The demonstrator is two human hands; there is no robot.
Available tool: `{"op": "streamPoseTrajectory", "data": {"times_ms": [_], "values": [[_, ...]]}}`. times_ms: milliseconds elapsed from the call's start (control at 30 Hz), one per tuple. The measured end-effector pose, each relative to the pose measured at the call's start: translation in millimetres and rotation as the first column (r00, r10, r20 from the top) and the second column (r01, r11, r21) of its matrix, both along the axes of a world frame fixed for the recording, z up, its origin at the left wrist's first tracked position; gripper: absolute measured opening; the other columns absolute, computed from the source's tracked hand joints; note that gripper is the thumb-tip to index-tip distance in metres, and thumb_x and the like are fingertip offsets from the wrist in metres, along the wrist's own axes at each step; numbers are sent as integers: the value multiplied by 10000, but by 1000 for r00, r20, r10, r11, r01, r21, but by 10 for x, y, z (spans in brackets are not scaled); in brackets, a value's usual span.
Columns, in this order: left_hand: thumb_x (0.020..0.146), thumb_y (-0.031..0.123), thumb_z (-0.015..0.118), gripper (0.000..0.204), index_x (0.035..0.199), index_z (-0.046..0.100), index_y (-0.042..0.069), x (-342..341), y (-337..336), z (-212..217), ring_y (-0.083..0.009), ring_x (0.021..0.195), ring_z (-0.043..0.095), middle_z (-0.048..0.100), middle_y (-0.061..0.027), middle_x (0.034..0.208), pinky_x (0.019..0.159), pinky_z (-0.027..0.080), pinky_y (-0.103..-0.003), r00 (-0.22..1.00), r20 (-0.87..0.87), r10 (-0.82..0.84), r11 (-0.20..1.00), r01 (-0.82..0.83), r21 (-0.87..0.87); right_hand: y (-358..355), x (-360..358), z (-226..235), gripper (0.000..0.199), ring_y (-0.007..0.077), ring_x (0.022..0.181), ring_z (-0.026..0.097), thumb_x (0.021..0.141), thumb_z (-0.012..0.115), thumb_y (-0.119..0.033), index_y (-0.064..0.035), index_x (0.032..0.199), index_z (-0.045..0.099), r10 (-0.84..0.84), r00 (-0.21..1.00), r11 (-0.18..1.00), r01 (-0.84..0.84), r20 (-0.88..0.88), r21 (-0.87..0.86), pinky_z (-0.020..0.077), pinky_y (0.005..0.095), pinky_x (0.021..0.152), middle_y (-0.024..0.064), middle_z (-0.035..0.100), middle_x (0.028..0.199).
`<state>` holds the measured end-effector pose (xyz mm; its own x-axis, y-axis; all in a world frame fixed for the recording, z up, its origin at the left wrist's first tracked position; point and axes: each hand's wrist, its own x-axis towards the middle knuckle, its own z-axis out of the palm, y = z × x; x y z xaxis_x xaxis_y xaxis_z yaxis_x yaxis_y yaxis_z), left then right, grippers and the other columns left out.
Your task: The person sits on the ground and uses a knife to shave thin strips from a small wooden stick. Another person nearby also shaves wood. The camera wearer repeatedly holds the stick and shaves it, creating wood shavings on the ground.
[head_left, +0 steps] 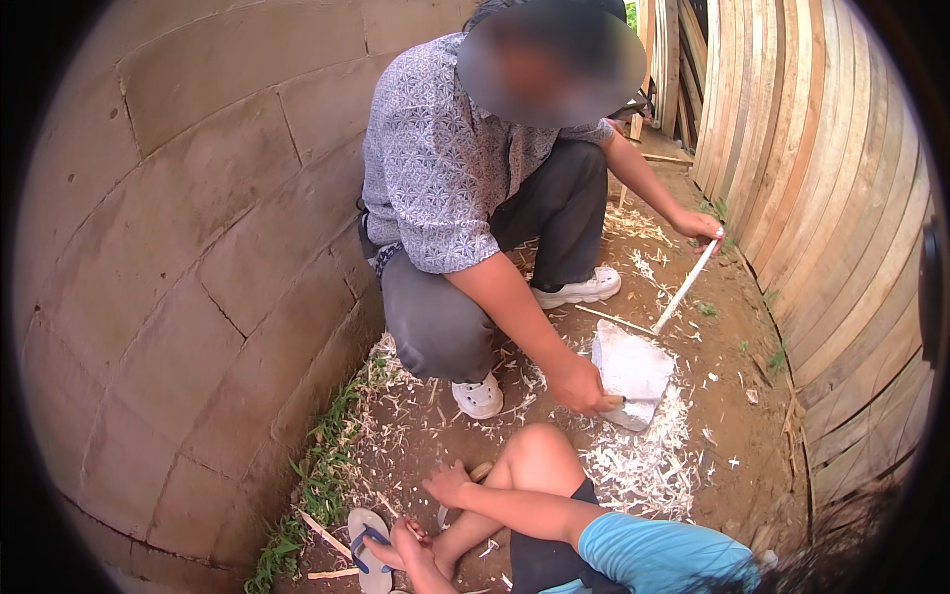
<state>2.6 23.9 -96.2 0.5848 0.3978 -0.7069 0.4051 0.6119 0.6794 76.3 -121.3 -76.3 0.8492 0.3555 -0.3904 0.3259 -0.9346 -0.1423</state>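
Note:
My right hand (450, 484) is closed around a knife beside my raised bare knee (537, 443). Its brown handle (481, 472) sticks out on the right, and a short grey blade (442, 515) points down toward my other hand. Low in the picture, my left hand (406, 544) pinches a thin pale wood strip (387, 505), whose lower end is hidden by the fingers. A grey flip-flop with a blue strap (369, 547) is just left of that hand. My right arm, in a light blue sleeve (658, 554), reaches across from the lower right.
Opposite squats a person in a patterned shirt (435, 148), one hand (699, 226) on a pale stick (687, 288), the other (584, 387) on a tool handle at a whitish block (631, 361). Shavings (643, 460) cover the soil. A block wall (198, 267) and slat fence (821, 178) flank us.

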Motion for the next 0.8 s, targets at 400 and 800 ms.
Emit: {"op": "streamPoseTrajectory", "data": {"times_ms": [400,800], "values": [[879,132,580,604,1379,268,268,33,-12,45,-124,430,452,509,-15,625,378,335,-249,999,20,-37,998,38,-51,-49,76,-363,369,352,1248,489,948,474,-180,-154,1308,555,-5,998,980,-9,-70,-197,370,586,914,141,557,1323],[950,235,551,243,1087,618,46,42,127,392,-87,494,490,569,-19,651,401,362,-210,977,214,-24,999,30,-22,-10,75,-18,451,360,1234,503,881,613,-278,-90,1282,529,-24,992,982,1,-122,-187,394,590,934,157,560,1309]]}}
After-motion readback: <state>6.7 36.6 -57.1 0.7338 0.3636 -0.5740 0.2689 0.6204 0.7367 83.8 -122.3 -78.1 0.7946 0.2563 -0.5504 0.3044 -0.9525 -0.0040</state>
